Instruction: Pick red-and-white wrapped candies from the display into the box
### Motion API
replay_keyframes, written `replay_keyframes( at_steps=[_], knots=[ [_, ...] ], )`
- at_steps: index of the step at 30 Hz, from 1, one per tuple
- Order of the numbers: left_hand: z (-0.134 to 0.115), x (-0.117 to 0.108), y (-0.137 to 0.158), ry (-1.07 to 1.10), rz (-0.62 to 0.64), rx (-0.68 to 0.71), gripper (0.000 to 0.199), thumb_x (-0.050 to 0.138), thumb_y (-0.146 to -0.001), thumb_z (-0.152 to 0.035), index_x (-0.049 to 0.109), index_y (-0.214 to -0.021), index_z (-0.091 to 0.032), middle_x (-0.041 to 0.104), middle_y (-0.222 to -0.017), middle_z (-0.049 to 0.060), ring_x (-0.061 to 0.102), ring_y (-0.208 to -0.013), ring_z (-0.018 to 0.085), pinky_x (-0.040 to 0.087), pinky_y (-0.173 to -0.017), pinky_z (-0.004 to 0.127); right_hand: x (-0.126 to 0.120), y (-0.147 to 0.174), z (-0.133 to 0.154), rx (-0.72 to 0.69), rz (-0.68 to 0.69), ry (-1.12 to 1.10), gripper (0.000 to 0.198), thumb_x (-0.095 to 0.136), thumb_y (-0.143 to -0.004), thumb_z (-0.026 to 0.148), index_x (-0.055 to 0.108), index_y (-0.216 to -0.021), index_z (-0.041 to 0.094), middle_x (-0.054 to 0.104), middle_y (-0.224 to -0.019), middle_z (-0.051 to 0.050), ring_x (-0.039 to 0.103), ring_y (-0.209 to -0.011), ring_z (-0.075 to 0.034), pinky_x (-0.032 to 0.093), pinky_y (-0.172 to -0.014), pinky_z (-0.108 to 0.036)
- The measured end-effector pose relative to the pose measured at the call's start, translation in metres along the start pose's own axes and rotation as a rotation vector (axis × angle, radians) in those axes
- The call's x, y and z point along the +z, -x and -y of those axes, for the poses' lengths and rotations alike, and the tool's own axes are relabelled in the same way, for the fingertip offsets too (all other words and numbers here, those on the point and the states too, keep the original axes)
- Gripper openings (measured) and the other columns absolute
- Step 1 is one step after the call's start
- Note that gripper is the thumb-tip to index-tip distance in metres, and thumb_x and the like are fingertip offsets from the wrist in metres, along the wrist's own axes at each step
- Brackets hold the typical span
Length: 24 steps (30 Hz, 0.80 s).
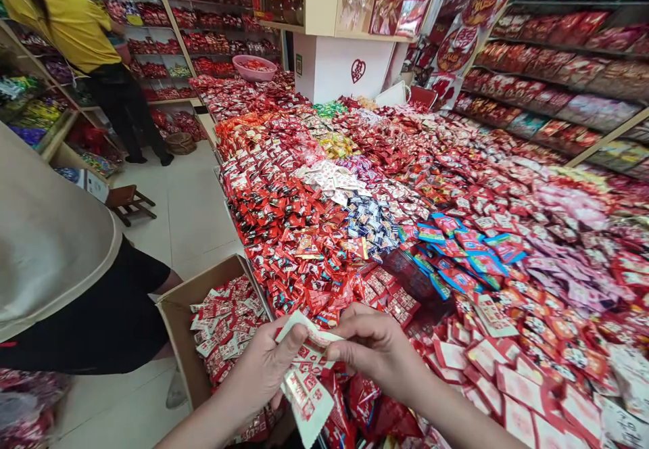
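Cardboard box (178, 341) near left hand (268, 354), sweets (284, 205) heaped ahead, packets (307, 398) between fingers (349, 351)

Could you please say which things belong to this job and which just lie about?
In use:
- left hand
- right hand
- white-and-red packets they hold
- probably the cardboard box of similar-looking packets

Apparently just lying about:
- wooden stool
- pink basin
- woven basket

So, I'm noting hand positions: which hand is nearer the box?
Left. The left hand is just right of the box in the view; the right hand is farther right, beyond the left.
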<state>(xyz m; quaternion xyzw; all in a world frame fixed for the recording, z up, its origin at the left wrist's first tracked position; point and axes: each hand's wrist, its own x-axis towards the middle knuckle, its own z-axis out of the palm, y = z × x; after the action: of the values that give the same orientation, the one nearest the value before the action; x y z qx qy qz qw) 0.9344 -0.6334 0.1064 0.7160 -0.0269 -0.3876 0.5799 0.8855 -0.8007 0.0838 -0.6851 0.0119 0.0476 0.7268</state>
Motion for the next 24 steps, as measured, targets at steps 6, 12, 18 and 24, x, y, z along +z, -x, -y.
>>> replay_keyframes(
  at_steps=[6,12,18,24],
  knots=[
    [0.014,-0.009,0.002,0.031,0.007,0.011,0.06,0.054,-0.063,-0.07,0.056,-0.091,-0.017,0.043,-0.045,-0.007,0.022,-0.03,0.003,0.016,-0.026,0.016,-0.005,0.02,0.012,-0.487,-0.255,0.563,0.018,0.058,-0.082,0.027,0.07,-0.089,0.016,0.057,-0.067,-0.003,0.056,-0.058,-0.011,0.046,-0.048,-0.019],
    [0.013,0.002,0.012,0.147,0.044,-0.116,0.059,0.052,-0.065,-0.069,0.053,-0.097,-0.02,0.042,-0.042,-0.009,0.019,-0.029,0.004,0.015,-0.027,0.016,-0.01,0.032,0.001,-0.719,-0.215,0.985,0.03,0.039,-0.091,0.02,0.061,-0.11,0.01,0.065,-0.088,-0.01,0.06,-0.078,-0.015,0.052,-0.067,-0.025],
    [0.002,0.016,0.01,0.285,-0.096,-0.011,0.029,0.061,-0.073,-0.046,0.064,-0.08,-0.018,0.053,-0.046,-0.005,0.052,-0.048,0.012,0.048,-0.057,0.023,0.001,0.036,-0.009,-0.419,-0.221,0.414,0.035,0.048,-0.084,0.012,0.052,-0.114,0.028,0.046,-0.12,-0.01,0.057,-0.092,-0.015,0.051,-0.075,-0.027],
    [0.007,0.016,0.003,0.07,-0.096,0.074,0.031,0.06,-0.071,-0.05,0.065,-0.073,-0.02,0.062,-0.063,-0.002,0.054,-0.058,0.016,0.046,-0.057,0.024,0.013,0.028,-0.013,0.049,-0.15,-0.486,0.044,0.071,-0.068,0.04,0.053,-0.105,0.023,0.064,-0.094,-0.005,0.061,-0.079,-0.016,0.051,-0.068,-0.028]
  ],
)
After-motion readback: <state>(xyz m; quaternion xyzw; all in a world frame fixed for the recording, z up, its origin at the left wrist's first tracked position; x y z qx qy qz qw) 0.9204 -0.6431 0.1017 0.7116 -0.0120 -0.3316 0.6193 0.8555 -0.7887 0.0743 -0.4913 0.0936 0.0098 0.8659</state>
